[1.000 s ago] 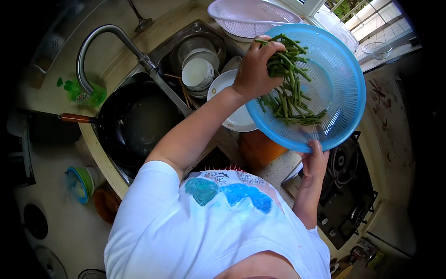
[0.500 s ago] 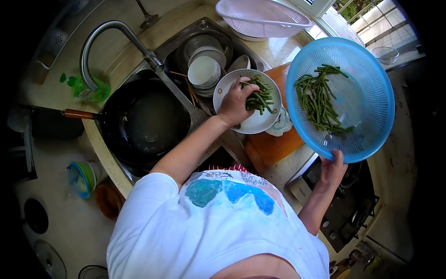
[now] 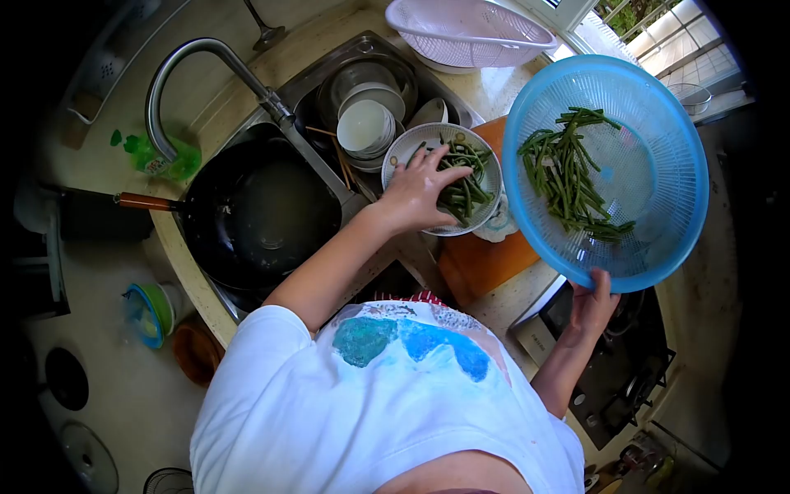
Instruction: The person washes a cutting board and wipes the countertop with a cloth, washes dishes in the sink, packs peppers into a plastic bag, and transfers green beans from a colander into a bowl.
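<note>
Over a white patterned plate point(image 3: 401, 149), my left hand point(image 3: 414, 194) has its fingers spread, touching the cut green beans point(image 3: 467, 194) that lie there. My right hand point(image 3: 594, 306) grips the near rim of a blue colander point(image 3: 662, 177), thumb against the rim and the other fingers partly hidden beneath. The colander is held up to the right of the plate. A long heap of green beans point(image 3: 566, 177) lies in its left part.
Left of the plate, a sink holds stacked bowls point(image 3: 363, 126) and a black wok point(image 3: 271, 214) under a curved faucet point(image 3: 156, 99). An orange board point(image 3: 485, 267) lies under the plate's right side. A pink basket point(image 3: 469, 33) stands behind; a gas stove point(image 3: 617, 370) is at right.
My left hand has carried beans from the colander to the plate and opened, leaving them there. My right hand has moved the colander rightward, away from the plate.
</note>
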Demonstrator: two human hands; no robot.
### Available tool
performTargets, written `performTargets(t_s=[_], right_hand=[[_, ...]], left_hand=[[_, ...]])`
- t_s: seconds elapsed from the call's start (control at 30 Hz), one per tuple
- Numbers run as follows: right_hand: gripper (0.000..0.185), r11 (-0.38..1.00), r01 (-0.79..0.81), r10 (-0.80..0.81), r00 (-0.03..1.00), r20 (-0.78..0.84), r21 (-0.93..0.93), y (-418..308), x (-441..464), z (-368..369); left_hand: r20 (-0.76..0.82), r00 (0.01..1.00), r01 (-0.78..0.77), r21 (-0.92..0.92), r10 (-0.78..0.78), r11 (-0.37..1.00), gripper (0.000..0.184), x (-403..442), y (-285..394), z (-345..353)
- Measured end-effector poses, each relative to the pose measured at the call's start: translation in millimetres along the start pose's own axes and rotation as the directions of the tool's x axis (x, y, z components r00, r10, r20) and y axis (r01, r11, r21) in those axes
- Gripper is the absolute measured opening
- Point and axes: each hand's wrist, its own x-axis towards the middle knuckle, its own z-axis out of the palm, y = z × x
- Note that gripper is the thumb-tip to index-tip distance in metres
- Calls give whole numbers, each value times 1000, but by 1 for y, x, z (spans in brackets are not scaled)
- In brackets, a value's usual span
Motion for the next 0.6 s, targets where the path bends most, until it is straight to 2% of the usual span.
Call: performTargets(t_s=[0.03,0.1,0.13,0.17,0.23,0.27,0.33,0.37,0.43,0.47,0.53,0.57,0.6], right_hand=[[46,1000,-3,3,1000,-3,2,1,0,-1],[49,1000,21,-20,999,50,-14,3,1,-1],[49,1000,22,-21,998,51,-13,1,-1,2],[48,999,44,-43,997,58,-21,-1,-6,7],[48,997,72,-70,996,61,-30,-2,-10,13],[48,996,81,-78,993,90,-32,0,-10,12],[49,998,47,-42,995,95,-49,3,-12,12],[49,997,51,-45,994,94,-53,7,-15,16],[48,995,-43,55,989,140,-89,14,-18,23],[42,997,4,11,980,198,-74,11,-22,29],[41,993,-30,50,985,163,-117,16,-26,34],[41,988,-54,75,987,139,-143,18,-28,36],[41,989,-51,70,988,140,-141,17,-29,36]], left_hand=[[4,1000,-1,2,1,1000,78,-2,-6,3],[-106,992,64,-86,-73,994,80,-4,-17,14],[-150,987,43,-86,-55,995,72,-6,-13,11],[-152,987,41,-85,-54,996,72,-6,-11,8],[-346,938,-60,-98,23,993,59,-2,-3,3],[-344,938,-67,-100,28,993,59,2,3,-2],[-482,865,-242,-161,138,957,49,13,20,-15],[-484,864,-244,-165,137,956,49,20,24,-22],[-500,811,-459,-222,304,861,55,40,32,-29],[-505,808,-460,-219,303,861,55,53,36,-29],[-620,682,-462,45,387,886,64,78,35,-31],[-623,678,-464,46,389,884,64,85,31,-32],[-583,699,-415,141,414,899,69,92,30,-29]])
